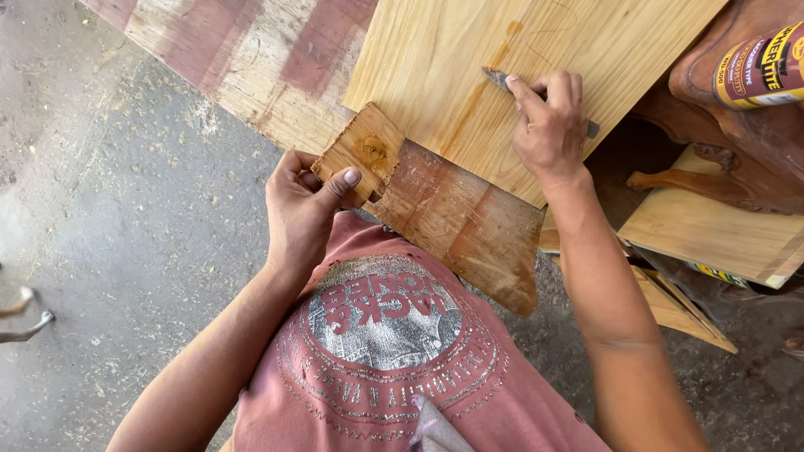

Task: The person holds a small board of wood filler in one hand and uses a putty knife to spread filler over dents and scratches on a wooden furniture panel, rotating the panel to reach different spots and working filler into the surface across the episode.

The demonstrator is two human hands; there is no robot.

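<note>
My left hand (300, 209) grips a small square scrap of wood (360, 151) that carries a blob of yellowish filler, thumb pressed on its near corner. My right hand (548, 121) is closed on a thin grey scraper blade (496, 78). The blade's tip rests on a light wooden panel (469, 59), at the upper end of a darker smeared streak running along a seam. The panel lies over an older reddish, worn board (461, 222) that juts toward my chest.
A yellow and brown can (758, 71) lies on carved dark wooden furniture (737, 142) at the upper right. Lighter wood offcuts (712, 230) sit below it. The dusty concrete floor (109, 201) spreads to the left, with a metal hook-like piece (25, 322) at the left edge.
</note>
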